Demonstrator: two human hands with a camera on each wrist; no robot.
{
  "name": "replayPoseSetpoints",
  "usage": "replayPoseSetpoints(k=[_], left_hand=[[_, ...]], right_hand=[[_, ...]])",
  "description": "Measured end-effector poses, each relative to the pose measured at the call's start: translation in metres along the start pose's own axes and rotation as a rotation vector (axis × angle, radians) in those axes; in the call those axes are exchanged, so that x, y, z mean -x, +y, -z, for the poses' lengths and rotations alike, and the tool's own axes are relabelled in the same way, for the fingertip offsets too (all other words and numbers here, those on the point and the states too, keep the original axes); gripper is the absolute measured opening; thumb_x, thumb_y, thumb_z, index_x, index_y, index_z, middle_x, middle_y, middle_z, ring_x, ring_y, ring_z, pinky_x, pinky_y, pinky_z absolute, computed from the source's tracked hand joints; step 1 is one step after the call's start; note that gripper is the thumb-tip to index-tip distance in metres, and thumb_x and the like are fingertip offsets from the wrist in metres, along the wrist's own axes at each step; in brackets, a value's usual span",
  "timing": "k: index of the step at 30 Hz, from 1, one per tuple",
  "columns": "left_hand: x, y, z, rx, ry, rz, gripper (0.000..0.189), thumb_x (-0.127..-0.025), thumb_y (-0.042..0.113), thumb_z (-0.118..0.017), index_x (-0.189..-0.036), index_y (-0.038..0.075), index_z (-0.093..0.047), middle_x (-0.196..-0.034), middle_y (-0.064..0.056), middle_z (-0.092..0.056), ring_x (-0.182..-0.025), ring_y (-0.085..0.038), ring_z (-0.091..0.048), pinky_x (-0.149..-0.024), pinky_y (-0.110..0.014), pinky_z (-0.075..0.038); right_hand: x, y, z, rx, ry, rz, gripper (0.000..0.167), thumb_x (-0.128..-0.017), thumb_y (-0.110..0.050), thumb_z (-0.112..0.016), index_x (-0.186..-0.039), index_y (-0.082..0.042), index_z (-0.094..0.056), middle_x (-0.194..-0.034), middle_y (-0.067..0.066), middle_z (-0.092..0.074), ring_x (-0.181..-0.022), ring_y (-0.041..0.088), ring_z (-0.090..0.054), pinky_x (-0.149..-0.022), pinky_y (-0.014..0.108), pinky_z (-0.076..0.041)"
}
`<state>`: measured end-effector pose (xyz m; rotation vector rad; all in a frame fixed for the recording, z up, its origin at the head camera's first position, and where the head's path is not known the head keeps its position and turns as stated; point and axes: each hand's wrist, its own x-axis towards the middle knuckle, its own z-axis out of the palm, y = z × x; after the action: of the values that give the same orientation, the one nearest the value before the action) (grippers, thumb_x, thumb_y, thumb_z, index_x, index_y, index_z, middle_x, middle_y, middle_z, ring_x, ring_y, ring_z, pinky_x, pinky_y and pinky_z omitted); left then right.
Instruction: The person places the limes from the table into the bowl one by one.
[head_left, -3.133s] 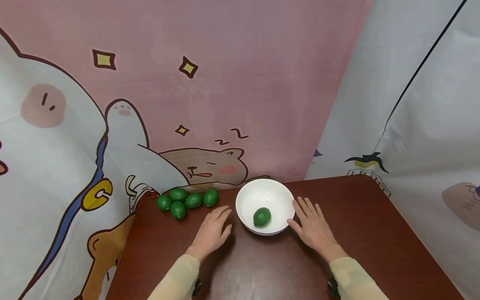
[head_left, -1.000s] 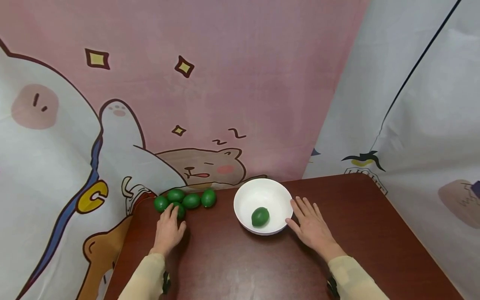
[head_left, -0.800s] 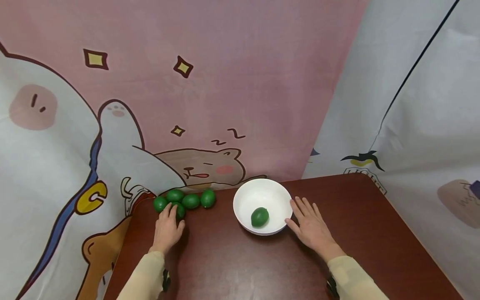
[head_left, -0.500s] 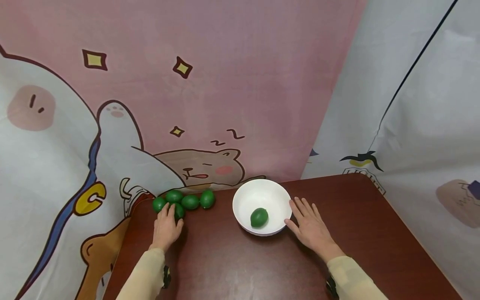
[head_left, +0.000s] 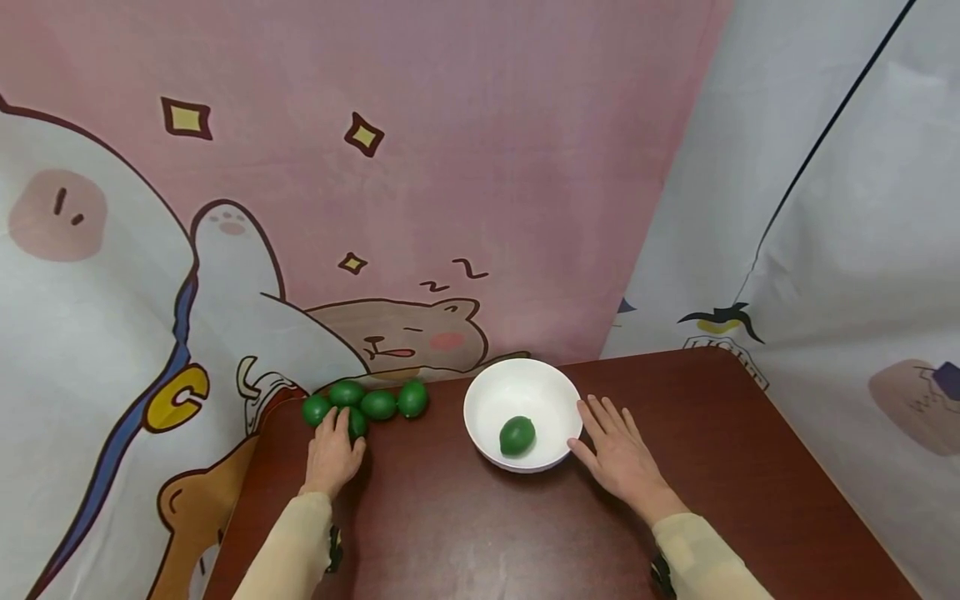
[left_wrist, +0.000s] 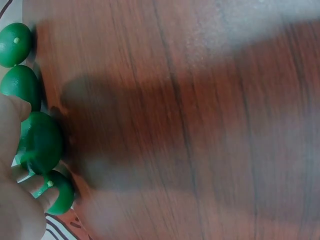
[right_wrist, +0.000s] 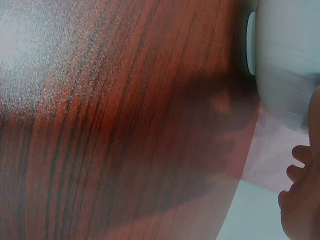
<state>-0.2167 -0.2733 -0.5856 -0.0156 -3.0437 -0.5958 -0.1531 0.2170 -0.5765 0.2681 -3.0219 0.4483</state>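
Note:
My left hand (head_left: 330, 457) is at the front lime (head_left: 357, 423) of a group at the table's left back corner. In the left wrist view its thumb and fingers (left_wrist: 49, 199) lie on either side of that lime (left_wrist: 44, 142). Part of the fruit is hidden behind the hand. Straight, spread fingers of my right hand (head_left: 621, 458) touch the right side of a white bowl (head_left: 551, 387). One lime (head_left: 517, 436) lies inside the bowl. The right wrist view shows the bowl's outer wall (right_wrist: 287, 55) beside the fingers.
Several more limes, among them a far-left lime (head_left: 316, 410) and a rightmost lime (head_left: 412, 399), sit along the back edge of the brown table (head_left: 480, 533). A patterned cloth (head_left: 525, 167) hangs behind the table.
From beside the bowl, my left hand has moved left to the front lime and has stayed there for the last second. My right hand keeps its place at the bowl.

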Motion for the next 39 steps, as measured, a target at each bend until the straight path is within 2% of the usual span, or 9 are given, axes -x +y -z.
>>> replayPoseSetpoints(k=[7, 13, 18, 24, 28, 39], left_hand=[[-0.006, 0.0006, 0.001, 0.006, 0.024, 0.019, 0.057, -0.101, 0.02, -0.063, -0.147, -0.005, -0.042, -0.151, -0.033, -0.036, -0.134, -0.055, -0.041, -0.104, -0.071, -0.037], [-0.0042, 0.0032, 0.0026, 0.027, 0.026, 0.03, 0.05, -0.098, 0.018, -0.07, -0.138, -0.002, -0.047, -0.142, -0.034, -0.04, -0.125, -0.056, -0.047, -0.096, -0.07, -0.043], [-0.0015, 0.0033, 0.0019, 0.045, 0.031, 0.042, 0.057, -0.094, 0.018, -0.076, -0.136, -0.002, -0.043, -0.135, -0.033, -0.04, -0.118, -0.056, -0.051, -0.089, -0.067, -0.048], [0.0002, 0.0036, 0.0032, 0.065, -0.006, 0.063, 0.07, -0.093, 0.016, -0.076, -0.147, -0.008, -0.039, -0.141, -0.033, -0.035, -0.129, -0.054, -0.044, -0.099, -0.067, -0.045], [0.0008, 0.0048, 0.0045, 0.078, -0.025, 0.075, 0.07, -0.092, 0.015, -0.077, -0.148, -0.007, -0.042, -0.145, -0.033, -0.035, -0.132, -0.055, -0.043, -0.102, -0.067, -0.043], [0.0003, 0.0091, 0.005, 0.08, 0.004, 0.074, 0.067, -0.087, 0.011, -0.082, -0.143, -0.005, -0.05, -0.142, -0.033, -0.045, -0.129, -0.054, -0.049, -0.101, -0.066, -0.045]], right_hand=[[0.0001, 0.0001, -0.0001, 0.007, 0.02, 0.001, 0.078, -0.102, -0.054, -0.056, -0.161, -0.008, -0.035, -0.165, 0.02, -0.033, -0.154, 0.042, -0.024, -0.123, 0.062, -0.015], [0.0003, -0.0015, 0.001, 0.008, 0.02, 0.005, 0.077, -0.102, -0.053, -0.056, -0.161, -0.008, -0.035, -0.165, 0.02, -0.033, -0.155, 0.041, -0.024, -0.124, 0.062, -0.015], [0.0009, -0.0015, 0.0015, 0.008, 0.009, 0.0, 0.077, -0.102, -0.052, -0.056, -0.161, -0.007, -0.035, -0.165, 0.02, -0.032, -0.155, 0.042, -0.023, -0.124, 0.061, -0.014], [0.001, -0.0008, 0.0003, 0.016, 0.011, 0.0, 0.077, -0.102, -0.052, -0.056, -0.161, -0.007, -0.034, -0.165, 0.02, -0.032, -0.155, 0.041, -0.023, -0.124, 0.061, -0.014], [0.0009, -0.0007, -0.0002, 0.017, 0.005, -0.001, 0.077, -0.102, -0.052, -0.056, -0.161, -0.007, -0.034, -0.166, 0.02, -0.032, -0.155, 0.041, -0.023, -0.124, 0.061, -0.013], [0.0005, -0.0014, 0.0014, 0.018, 0.018, 0.011, 0.077, -0.102, -0.052, -0.056, -0.161, -0.007, -0.036, -0.165, 0.02, -0.033, -0.154, 0.041, -0.025, -0.124, 0.061, -0.014]])
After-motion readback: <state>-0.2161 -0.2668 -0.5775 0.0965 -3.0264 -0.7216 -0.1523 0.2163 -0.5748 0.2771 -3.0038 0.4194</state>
